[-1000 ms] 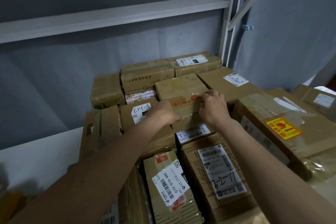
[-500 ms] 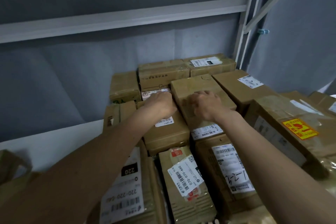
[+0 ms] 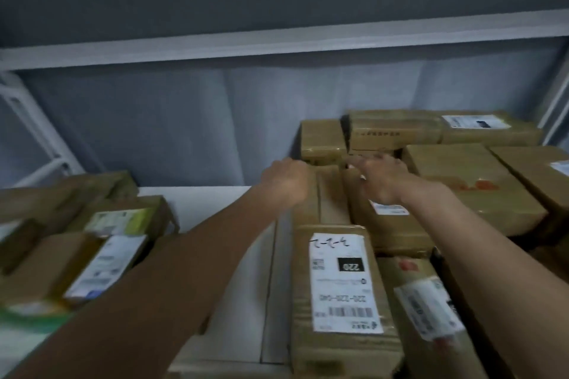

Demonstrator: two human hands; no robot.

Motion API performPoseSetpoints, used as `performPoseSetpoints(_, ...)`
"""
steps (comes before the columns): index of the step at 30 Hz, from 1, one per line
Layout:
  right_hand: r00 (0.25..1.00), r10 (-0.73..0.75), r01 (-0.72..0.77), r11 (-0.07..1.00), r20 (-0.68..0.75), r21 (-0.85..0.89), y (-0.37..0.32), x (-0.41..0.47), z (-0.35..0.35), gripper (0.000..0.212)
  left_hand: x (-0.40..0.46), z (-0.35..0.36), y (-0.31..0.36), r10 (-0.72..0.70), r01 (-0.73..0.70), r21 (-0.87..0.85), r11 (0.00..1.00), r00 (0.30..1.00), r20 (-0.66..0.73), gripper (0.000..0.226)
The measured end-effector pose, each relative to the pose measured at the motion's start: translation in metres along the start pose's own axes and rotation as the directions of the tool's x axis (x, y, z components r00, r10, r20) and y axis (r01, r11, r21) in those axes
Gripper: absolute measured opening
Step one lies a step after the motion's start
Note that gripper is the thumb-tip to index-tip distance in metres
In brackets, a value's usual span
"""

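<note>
Two hands are reaching for a taped box (image 3: pixel 400 234): right hand (image 3: pixel 381 181) with fingers straight, left hand (image 3: pixel 286 178) with its grip hidden; grasping the sides likely follows

Head camera — forward and down, apparently close over parcels (image 3: pixel 338 283).

Shipping label (image 3: pixel 343 283) on front carton (image 3: pixel 338 351), seen inverted: "220" stood white on black patch; "220-220-" began line beside barcode; handwritten dashed figures uncertain. Other labels were blurred.
</note>
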State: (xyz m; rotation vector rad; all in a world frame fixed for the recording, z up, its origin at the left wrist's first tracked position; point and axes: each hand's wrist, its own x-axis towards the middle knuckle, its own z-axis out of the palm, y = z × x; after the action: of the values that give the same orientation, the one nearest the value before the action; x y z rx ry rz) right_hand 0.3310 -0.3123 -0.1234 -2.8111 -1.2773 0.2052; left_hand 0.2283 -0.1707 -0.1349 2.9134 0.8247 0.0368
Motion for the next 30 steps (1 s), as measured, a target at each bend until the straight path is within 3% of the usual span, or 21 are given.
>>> performPoseSetpoints(5, 0.992, -0.125, 0.125, 0.992, 0.014, 0.001, -0.074, 0.01, -0.007, 0.058, -0.029, -0.011, -0.072, -0.123, 0.122, -0.03, 0.992, 0.992, -0.021, 0.03)
performPoseSetpoints(14, 0.949, -0.28, 0.287, 0.958, 0.144, -0.026, -0.196, 0.044, 0.004, 0.062, -0.073, -0.017, -0.204, -0.281, 0.282, -0.083, 0.956, 0.96, 0.021, 0.046)
performPoseSetpoints(18, 0.927, -0.329, 0.337, 0.941, 0.178, -0.017, -0.25, 0.053, 0.011, 0.062, -0.082, -0.018, -0.256, -0.355, 0.356, -0.006, 0.935, 0.934, 0.047, 0.041)
performPoseSetpoints(30, 0.871, -0.414, 0.423, 0.906, 0.264, 0.026, -0.397, 0.094, 0.048, 0.059, -0.11, -0.025, -0.409, -0.433, 0.433, -0.118, 0.894, 0.901, 0.027, 0.027)
